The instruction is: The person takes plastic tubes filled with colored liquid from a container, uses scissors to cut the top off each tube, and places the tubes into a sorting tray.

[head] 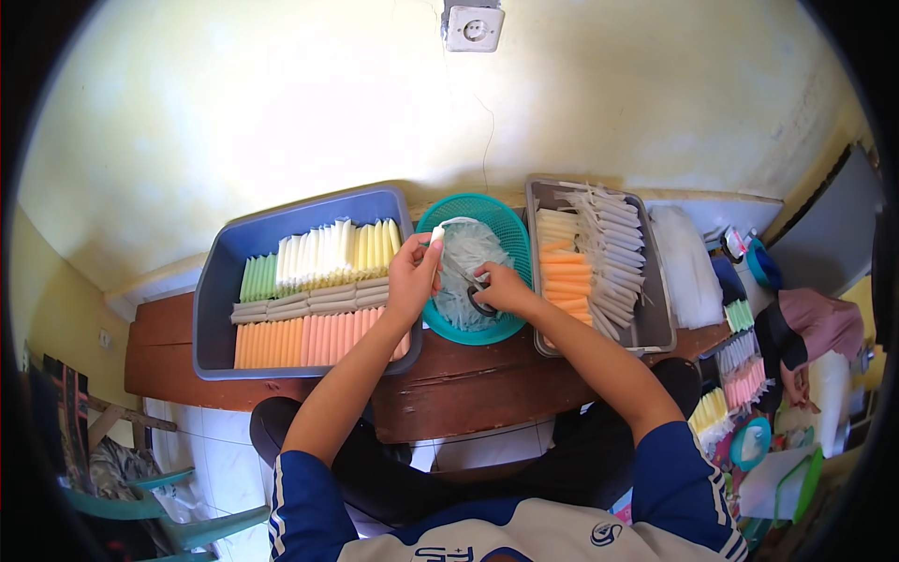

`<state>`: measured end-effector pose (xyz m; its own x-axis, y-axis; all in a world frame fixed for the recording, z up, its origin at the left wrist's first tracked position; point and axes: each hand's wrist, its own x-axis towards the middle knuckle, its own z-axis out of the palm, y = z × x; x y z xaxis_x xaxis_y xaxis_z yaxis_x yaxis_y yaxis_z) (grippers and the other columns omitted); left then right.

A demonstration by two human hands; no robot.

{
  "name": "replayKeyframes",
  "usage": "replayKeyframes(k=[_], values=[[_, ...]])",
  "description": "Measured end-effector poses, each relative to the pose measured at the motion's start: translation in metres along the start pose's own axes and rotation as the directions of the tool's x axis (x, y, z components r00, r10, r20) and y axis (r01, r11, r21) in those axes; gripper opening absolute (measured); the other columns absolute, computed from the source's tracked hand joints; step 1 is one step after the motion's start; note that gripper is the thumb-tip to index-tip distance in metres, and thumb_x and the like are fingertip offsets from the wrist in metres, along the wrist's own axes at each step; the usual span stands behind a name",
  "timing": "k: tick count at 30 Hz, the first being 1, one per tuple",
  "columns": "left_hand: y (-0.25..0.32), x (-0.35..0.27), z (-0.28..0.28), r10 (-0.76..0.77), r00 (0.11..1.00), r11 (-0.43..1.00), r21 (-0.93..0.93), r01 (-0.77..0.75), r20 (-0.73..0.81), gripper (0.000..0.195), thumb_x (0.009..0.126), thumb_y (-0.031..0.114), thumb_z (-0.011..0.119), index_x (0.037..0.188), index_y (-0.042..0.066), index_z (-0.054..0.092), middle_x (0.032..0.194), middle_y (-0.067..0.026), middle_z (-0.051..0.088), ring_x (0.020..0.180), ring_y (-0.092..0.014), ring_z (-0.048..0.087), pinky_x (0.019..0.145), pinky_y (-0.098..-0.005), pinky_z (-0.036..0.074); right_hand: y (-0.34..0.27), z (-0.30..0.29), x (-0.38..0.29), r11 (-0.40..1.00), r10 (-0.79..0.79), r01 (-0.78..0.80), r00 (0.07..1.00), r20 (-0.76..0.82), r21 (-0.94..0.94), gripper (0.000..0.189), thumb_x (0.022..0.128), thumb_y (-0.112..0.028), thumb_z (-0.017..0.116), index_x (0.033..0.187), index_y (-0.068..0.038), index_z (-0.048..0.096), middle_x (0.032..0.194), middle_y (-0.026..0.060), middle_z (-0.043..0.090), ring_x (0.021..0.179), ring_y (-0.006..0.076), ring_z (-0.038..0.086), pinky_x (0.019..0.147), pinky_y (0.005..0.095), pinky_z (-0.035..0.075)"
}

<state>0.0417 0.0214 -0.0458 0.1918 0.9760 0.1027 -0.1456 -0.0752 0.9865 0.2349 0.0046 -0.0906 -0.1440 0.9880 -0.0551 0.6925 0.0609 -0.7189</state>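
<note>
My left hand (416,270) holds a small white-filled plastic tube (437,235) upright between thumb and fingers. Dark-handled scissors (481,298) are in my right hand (500,286), their blades pointing towards my left hand. Both hands are over a teal plastic basket (474,339) heaped with clear plastic scraps (469,246). To the left, a grey-blue tub (211,316) holds rows of filled tubes in green, white, yellow, greyish, orange and pink. To the right, a grey tub (657,295) has orange and cream tubes (565,281) beside greyish ones (611,246) with long loose plastic ends.
The tubs stand on a brown wooden bench (484,379) against the wall. Clear plastic bags (687,267) lie right of the grey tub. Farther right are a person (818,330), more coloured tubes (744,379) and a turquoise bowl (750,442). A green chair (218,527) stands at lower left.
</note>
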Motion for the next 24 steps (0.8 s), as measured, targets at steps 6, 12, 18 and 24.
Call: replayKeyframes(k=[6,12,18,24], values=[[0.001,0.007,0.004,-0.023,1.0,0.998,0.056,0.022,0.02,0.025,0.094,0.024,0.059,0.11,0.005,0.055,0.069,-0.0015,0.054,0.043,-0.007,0.046,0.035,-0.0215,0.033,-0.009,-0.036,-0.031,0.765,0.197,-0.28,0.959,0.204,0.579,0.044,0.079,-0.013,0.073,0.117,0.002,0.056,0.088,0.0055,0.063,0.065,0.0104,0.059,0.058,0.0239,0.046],[0.002,0.012,0.003,0.024,0.999,0.991,0.133,-0.019,-0.038,0.03,0.089,0.017,0.066,0.112,0.001,0.055,0.071,-0.0031,0.057,0.043,-0.007,0.047,0.037,-0.0219,0.034,-0.019,-0.048,-0.072,0.655,0.144,-0.263,0.964,0.225,0.708,0.039,0.085,-0.015,0.071,0.116,0.003,0.056,0.085,0.0022,0.059,0.062,0.0077,0.055,0.054,0.0209,0.043],[-0.001,0.009,0.006,0.128,0.991,0.973,0.201,-0.116,-0.047,0.03,0.088,0.012,0.065,0.115,0.003,0.054,0.078,-0.0029,0.056,0.046,-0.007,0.05,0.035,-0.0201,0.033,-0.017,-0.048,-0.077,0.519,0.08,-0.252,0.966,0.247,0.816,0.04,0.084,-0.017,0.072,0.116,0.003,0.057,0.087,0.0024,0.059,0.063,0.0072,0.055,0.057,0.0208,0.043],[0.003,0.005,0.012,0.134,0.985,0.984,0.129,-0.119,-0.111,0.03,0.088,0.012,0.066,0.114,0.001,0.056,0.079,-0.003,0.058,0.052,-0.007,0.054,0.042,-0.0205,0.038,-0.015,-0.048,-0.082,0.451,0.059,-0.264,0.962,0.267,0.853,0.044,0.085,-0.02,0.071,0.119,0.003,0.055,0.1,0.0027,0.058,0.066,0.0068,0.054,0.059,0.0198,0.043]])
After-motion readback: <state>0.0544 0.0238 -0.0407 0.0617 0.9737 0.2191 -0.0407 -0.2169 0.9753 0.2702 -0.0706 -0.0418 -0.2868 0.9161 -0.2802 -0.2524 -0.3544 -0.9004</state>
